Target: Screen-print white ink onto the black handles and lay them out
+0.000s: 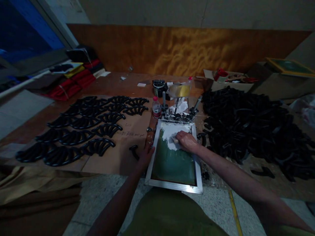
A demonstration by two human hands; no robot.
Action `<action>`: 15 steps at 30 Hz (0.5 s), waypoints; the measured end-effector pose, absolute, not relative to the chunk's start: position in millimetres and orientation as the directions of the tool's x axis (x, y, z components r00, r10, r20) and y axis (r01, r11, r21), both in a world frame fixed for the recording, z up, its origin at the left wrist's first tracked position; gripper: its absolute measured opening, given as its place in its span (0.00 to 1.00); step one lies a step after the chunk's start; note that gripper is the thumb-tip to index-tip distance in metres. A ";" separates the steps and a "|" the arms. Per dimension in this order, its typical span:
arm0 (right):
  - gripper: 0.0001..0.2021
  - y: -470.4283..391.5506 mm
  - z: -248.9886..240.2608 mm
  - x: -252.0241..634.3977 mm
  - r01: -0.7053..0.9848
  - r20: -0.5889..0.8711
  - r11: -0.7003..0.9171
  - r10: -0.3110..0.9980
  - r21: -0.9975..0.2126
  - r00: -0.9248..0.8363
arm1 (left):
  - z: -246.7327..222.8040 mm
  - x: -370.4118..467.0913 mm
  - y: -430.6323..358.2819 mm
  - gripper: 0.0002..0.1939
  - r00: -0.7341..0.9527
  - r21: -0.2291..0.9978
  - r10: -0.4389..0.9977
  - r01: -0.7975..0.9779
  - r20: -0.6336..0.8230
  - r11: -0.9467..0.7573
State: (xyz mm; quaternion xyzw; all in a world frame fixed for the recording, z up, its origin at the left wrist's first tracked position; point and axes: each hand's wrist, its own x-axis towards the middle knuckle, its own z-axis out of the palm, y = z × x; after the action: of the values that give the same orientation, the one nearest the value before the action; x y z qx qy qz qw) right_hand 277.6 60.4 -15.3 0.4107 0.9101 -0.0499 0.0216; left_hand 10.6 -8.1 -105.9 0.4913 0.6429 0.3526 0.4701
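In front of me lies a screen printing frame (199, 178) with a pale metal rim and green mesh. White ink (169, 131) covers the far part of the mesh. My right hand (187, 141) is closed around a small squeegee (175, 140), pressed to the mesh at the near edge of the ink. At the frame's left rim is my left hand (147, 153); its fingers are dim and partly hidden, so their grip is unclear. Hinge clamps (177, 116) hold the frame's far end. Beside my left hand lies a single black curved piece (134, 151).
Rows of black curved pieces (76, 139) lie on cardboard at left. A large heap of black pieces (246, 121) fills the right side. Behind the frame stand a red-capped bottle (156, 108) and an ink tub (158, 88). An open carton (228, 86) sits at back right.
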 end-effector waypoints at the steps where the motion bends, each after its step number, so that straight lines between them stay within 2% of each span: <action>1: 0.11 54.6 -13.6 281.5 0.705 -0.084 0.704 0.700 -0.083 -0.709 | -105.5 11.0 -8.1 0.28 -0.080 0.917 0.963 0.295 -0.256 0.268; 4: 0.10 52.5 -7.1 288.3 0.642 -0.099 0.752 0.635 -0.151 -0.766 | -103.3 12.3 -7.8 0.27 -0.089 0.918 0.964 0.293 -0.252 0.267; 7: 0.07 58.5 -9.2 285.4 0.711 -0.018 0.676 0.722 -0.192 -0.692 | -98.9 12.8 -8.6 0.27 -0.105 0.919 0.960 0.277 -0.261 0.280; 9: 0.07 54.8 -18.2 282.6 0.741 0.069 0.650 0.758 -0.165 -0.649 | -95.4 12.7 -9.0 0.27 -0.104 0.927 0.960 0.251 -0.259 0.277; 12: 0.11 40.4 -31.8 284.8 0.673 0.135 0.726 0.688 -0.139 -0.713 | -89.4 13.1 -8.7 0.30 -0.072 0.938 0.963 0.221 -0.258 0.268; 15: 0.10 42.2 -28.3 289.1 0.650 0.123 0.735 0.675 -0.194 -0.727 | -79.2 14.4 -8.2 0.30 -0.064 0.936 0.965 0.234 -0.254 0.262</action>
State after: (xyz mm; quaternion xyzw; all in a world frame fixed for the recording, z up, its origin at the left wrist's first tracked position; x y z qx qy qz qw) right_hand 289.1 42.2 -28.3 0.3575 0.9267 -0.0689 -0.0930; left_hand 14.4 -8.2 -79.2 0.4788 0.6262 0.3737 0.4888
